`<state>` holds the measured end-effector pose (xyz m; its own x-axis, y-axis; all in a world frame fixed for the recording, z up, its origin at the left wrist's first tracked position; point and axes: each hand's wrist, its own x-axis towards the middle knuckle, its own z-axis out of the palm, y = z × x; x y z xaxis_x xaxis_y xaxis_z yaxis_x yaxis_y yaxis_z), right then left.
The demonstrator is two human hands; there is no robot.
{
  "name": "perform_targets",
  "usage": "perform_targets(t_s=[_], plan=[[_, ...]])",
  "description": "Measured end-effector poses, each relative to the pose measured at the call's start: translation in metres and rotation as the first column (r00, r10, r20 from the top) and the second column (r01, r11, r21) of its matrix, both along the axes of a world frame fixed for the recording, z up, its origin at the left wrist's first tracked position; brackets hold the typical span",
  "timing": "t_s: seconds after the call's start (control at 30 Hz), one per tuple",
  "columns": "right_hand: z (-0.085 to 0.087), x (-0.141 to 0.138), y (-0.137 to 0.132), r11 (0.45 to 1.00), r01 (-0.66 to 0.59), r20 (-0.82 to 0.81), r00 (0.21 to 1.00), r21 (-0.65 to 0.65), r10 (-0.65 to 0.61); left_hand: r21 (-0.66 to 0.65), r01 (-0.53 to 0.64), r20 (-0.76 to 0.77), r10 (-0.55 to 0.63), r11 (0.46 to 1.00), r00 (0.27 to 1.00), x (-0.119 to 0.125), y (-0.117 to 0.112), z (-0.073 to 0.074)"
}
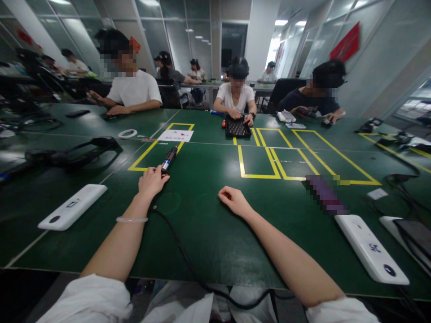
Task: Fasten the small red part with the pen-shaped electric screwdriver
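Note:
My left hand [152,180] rests on the green table [208,224] with its fingers curled round the near end of a corded electric screwdriver [169,159]. The tool lies flat and points away from me into a yellow taped rectangle. Its black cable [182,251] runs back along the table to my lap. A clear bangle sits on my left wrist. My right hand [232,198] lies on the bare table to the right, fingers curled into a loose fist, nothing visible in it.
A white paper card [175,135] and a white tape ring [127,133] lie beyond the screwdriver. A black tray [237,127] sits before a person opposite. White devices [72,207] [372,248] flank me. A black headset [72,152] lies left; cables lie right.

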<state>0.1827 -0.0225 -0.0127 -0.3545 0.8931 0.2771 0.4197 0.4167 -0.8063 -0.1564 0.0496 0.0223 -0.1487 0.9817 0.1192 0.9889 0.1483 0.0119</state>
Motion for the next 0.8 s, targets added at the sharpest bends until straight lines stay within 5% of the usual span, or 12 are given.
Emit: perform_targets(t_s=[0.2, 0.43, 0.8], plan=[[-0.002, -0.001, 0.000, 1.000, -0.007, 0.015, 1.000, 0.011, 0.007, 0.031, -0.052, 0.013, 0.052, 0.998, 0.999, -0.024, 0.001, -0.001], [0.001, -0.001, 0.000, 1.000, -0.009, 0.029, 1.000, 0.008, 0.009, 0.155, 0.014, -0.081, -0.002, 0.988, 0.997, -0.019, -0.005, -0.001], [0.000, 0.000, 0.000, 1.000, -0.020, 0.037, 0.999, 0.012, 0.019, 0.162, -0.037, -0.074, 0.049, 0.986, 0.996, -0.018, -0.006, 0.000]])
